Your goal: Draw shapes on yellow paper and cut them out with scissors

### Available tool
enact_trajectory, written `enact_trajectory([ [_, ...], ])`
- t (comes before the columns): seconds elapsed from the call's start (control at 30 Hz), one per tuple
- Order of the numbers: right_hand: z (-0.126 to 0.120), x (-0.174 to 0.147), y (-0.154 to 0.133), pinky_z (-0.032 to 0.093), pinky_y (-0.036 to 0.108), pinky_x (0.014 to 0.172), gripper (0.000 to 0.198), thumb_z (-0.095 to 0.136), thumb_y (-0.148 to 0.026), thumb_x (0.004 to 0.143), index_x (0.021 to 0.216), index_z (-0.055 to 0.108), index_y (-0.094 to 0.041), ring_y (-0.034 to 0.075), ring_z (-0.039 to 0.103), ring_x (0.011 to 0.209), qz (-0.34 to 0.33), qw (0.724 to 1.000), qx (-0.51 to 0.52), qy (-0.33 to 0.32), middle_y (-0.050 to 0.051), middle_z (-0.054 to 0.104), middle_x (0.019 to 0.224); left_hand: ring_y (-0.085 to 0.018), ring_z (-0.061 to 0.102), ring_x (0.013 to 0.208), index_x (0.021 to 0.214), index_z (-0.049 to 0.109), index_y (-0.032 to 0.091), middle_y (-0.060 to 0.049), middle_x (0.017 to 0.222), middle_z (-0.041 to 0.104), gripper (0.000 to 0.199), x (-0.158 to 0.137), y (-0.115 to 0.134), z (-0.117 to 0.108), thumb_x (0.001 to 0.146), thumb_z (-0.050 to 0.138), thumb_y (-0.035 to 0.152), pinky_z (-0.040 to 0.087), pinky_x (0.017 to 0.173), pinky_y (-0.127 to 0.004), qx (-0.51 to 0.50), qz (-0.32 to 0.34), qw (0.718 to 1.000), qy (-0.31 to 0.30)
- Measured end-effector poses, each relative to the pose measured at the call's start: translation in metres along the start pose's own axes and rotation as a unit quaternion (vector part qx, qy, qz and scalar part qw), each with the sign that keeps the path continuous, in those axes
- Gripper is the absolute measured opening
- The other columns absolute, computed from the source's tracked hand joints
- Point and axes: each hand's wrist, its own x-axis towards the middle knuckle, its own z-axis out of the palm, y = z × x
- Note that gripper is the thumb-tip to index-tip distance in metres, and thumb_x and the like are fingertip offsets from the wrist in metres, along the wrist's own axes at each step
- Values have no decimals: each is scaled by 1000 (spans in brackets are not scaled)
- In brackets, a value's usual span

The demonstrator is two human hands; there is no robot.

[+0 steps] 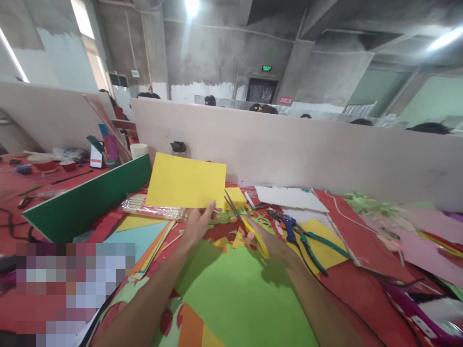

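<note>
My left hand (198, 222) grips a yellow sheet of paper (187, 182) by its lower edge, thumb on the near face. The sheet is held up and tilted slightly. In my right hand (258, 233) is a pair of yellow-handled scissors (261, 241). Its blades are slightly apart and point up toward the sheet's right edge, close to it; whether they touch cannot be made out. Below both hands lies a large green sheet (246, 299). Behind the scissors sit a smaller yellow piece (236, 196) and green cut-out scraps (262, 219).
To the right lie a blue glue gun (288, 227) and teal-handled pliers (314, 253) on yellow paper. A green board (90, 202) stands at the left, beside wrapped wooden sticks (139, 205). A white partition (289, 149) runs along the back. Pink paper (430, 246) covers the far right.
</note>
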Motion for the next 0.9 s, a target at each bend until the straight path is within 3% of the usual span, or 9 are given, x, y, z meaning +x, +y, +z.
enact_trajectory([
  [0.27, 11, -3, -7, 41, 27, 57, 67, 43, -77, 89, 133, 49, -26, 13, 42, 56, 13, 999, 37, -1, -3, 45, 73, -21, 65, 67, 73, 77, 12, -10, 75, 76, 58, -8, 9, -1, 87, 55, 64, 47, 67, -29, 41, 9, 999, -8],
  [0.53, 18, 2, -6, 43, 24, 49, 56, 61, -65, 86, 125, 56, -25, 11, 41, 54, 16, 997, 61, 35, -1, 48, 75, -18, 62, 61, 70, 77, 11, -9, 69, 74, 59, -9, 13, -1, 86, 55, 64, 42, 60, -26, 48, 8, 999, -21],
  [0.77, 18, 3, -4, 42, 24, 50, 53, 63, -61, 87, 126, 55, -26, 11, 42, 52, 25, 998, 60, 23, -3, 47, 70, -9, 33, 43, 69, 77, 11, 0, 46, 51, 64, -9, 15, -3, 87, 51, 67, 24, 47, -24, 86, 6, 996, -8],
  [0.9, 19, 2, -8, 41, 24, 48, 56, 63, -64, 86, 124, 56, -24, 11, 40, 49, 25, 998, 57, 33, -5, 45, 64, -9, 29, 43, 69, 76, 11, 2, 43, 44, 64, -8, 14, -4, 86, 51, 68, 23, 47, -24, 89, 7, 996, -7],
])
